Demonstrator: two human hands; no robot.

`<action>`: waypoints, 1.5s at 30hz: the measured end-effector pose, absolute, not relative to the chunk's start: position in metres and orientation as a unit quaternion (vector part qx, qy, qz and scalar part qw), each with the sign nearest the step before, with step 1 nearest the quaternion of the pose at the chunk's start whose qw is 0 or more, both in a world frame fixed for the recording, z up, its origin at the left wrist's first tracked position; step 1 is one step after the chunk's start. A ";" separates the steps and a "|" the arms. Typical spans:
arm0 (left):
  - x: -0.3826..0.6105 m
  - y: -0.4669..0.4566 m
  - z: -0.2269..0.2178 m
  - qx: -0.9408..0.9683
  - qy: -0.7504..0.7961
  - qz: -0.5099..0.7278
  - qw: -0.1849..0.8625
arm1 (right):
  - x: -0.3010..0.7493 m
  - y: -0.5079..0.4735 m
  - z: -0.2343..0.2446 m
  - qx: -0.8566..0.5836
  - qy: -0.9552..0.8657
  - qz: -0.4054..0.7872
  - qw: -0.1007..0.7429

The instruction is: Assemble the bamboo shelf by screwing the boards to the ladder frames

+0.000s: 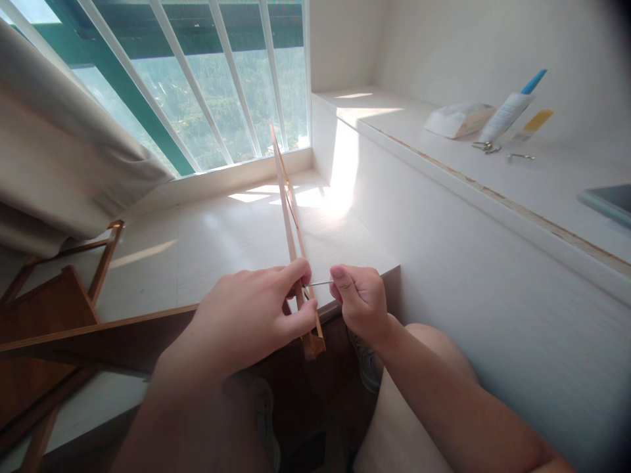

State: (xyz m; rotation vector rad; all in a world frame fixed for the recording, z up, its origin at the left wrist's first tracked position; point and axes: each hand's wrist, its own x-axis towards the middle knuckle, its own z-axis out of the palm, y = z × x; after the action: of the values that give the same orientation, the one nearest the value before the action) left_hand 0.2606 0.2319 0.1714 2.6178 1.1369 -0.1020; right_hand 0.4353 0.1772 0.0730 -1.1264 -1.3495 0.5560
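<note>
A long, narrow wooden frame [287, 190] stands between my hands, seen nearly edge-on, its far end pointing to the window. My left hand [251, 312] pinches its near part, thumb and fingers on either side. My right hand [361, 297] is closed in a fist round a thin metal rod [320, 283] that looks like a hex key. The tip of the rod meets the frame right by my left fingertips; what it fits into there is hidden. Most of the rod's other end is inside my right fist.
Wooden furniture parts [49, 318] lie at the left, below a curtain [64, 144]. On the right ledge [444, 177] are a plastic bag [458, 120], a blue-tipped tube [507, 115], a yellow-handled item [537, 121] and small metal pieces [487, 147]. A barred window is ahead.
</note>
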 end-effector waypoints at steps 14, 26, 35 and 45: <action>0.261 0.232 0.172 0.905 0.399 -0.043 0.141 | 0.428 0.174 0.082 -0.518 -0.436 0.430 0.597; 0.261 0.232 0.170 0.907 0.396 -0.039 0.135 | 0.428 0.172 0.088 -0.534 -0.419 0.446 0.583; 0.260 0.232 0.170 0.906 0.398 -0.041 0.137 | 0.433 0.171 0.084 -0.551 -0.520 0.314 0.572; 0.260 0.232 0.171 0.910 0.391 -0.034 0.136 | 0.441 0.178 0.073 -0.509 -0.626 0.208 0.554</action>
State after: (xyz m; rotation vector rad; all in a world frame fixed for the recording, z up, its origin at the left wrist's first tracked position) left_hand 0.2601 0.2316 0.1713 2.6337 1.1332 -0.0971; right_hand 0.4407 0.1784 0.0728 -1.2026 -1.4789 0.4905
